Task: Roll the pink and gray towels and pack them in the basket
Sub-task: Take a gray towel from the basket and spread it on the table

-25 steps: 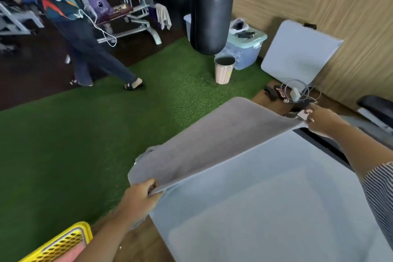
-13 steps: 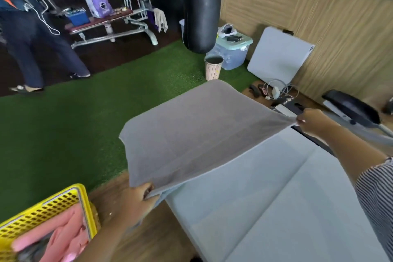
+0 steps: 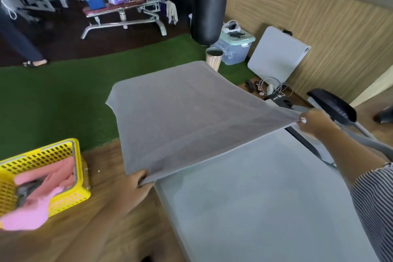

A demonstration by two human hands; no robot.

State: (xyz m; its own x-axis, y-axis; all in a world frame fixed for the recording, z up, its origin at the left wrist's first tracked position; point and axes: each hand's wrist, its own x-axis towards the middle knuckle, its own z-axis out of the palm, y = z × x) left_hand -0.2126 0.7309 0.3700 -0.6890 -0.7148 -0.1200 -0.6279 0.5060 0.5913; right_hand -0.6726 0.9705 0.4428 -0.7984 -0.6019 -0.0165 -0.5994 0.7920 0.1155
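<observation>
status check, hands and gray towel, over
Left hand and right hand each pinch a gray towel corner. Towel spread, unrolled, above gray table. Nothing blocking.

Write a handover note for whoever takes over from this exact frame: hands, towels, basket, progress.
Left hand pinches the gray towel at its near left corner; right hand pinches the right corner.
The towel is held spread in the air over the gray table, unrolled.
Yellow basket sits at left with pink towels and something gray inside, one pink piece hanging over the rim.
Left: lay the gray towel flat, roll it, pack it.
</observation>
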